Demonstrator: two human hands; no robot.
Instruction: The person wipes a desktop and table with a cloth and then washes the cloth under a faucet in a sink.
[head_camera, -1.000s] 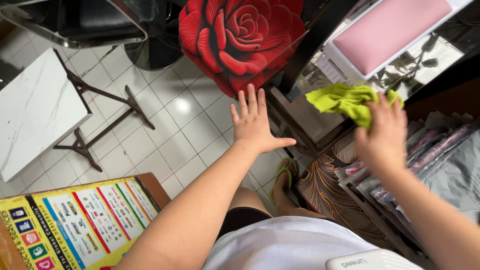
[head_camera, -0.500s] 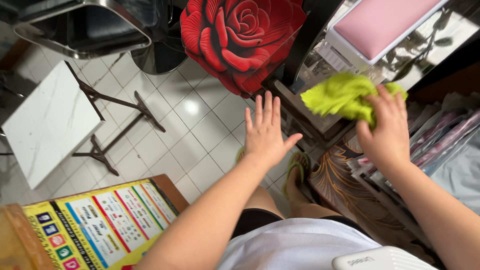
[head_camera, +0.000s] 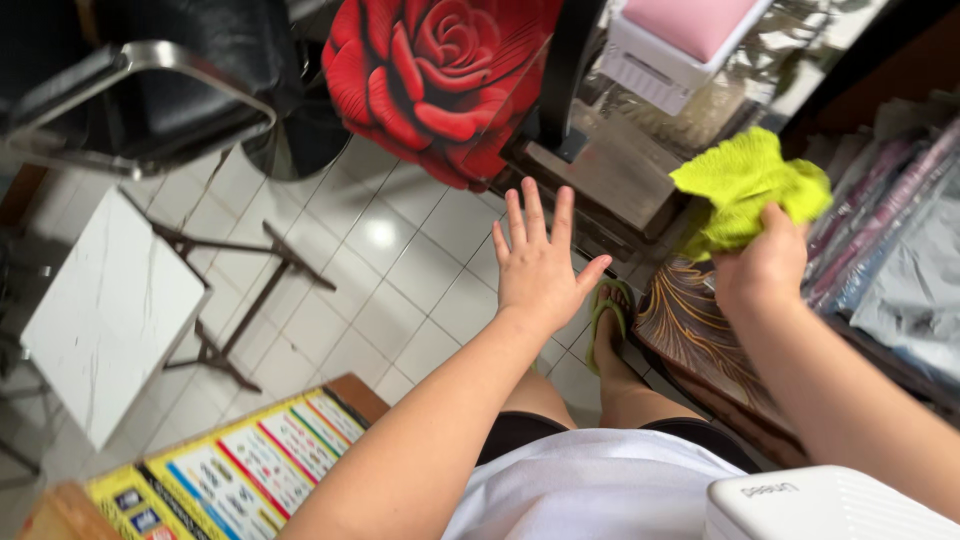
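**Cloth bunched in your right hand, left hand spread and empty**

Your right hand (head_camera: 765, 270) was clamped on a crumpled lime-green cloth (head_camera: 750, 185), fingers wrapped round its lower end while most of the fabric puffed out above your knuckles. The cloth hung over the edge of a glass-topped table (head_camera: 610, 175), near a white case with a pink lid (head_camera: 680, 45) that stood further back on the glass. Your left hand (head_camera: 540, 265) was held flat in the air, fingers apart and gripping nothing, above the white tiled floor (head_camera: 400, 270) and just below a red rose cushion (head_camera: 440, 80).

To the right of the cloth lay a stack of plastic-wrapped packets (head_camera: 870, 230), close enough that loose fabric could have brushed them. A brown patterned surface (head_camera: 690, 320) sat directly below your right wrist, beside your sandalled foot (head_camera: 610, 320).

As a judgement on handling: with so much cloth bunched outside your grip, only a small patch would have met the glass. Folding it into a flat pad under your palm would have given more contact and kept the stray corners off the packets. Whether the cloth touched the glass at that instant could not be told from this view. A small white folding table (head_camera: 110, 310) stood well apart at the left.
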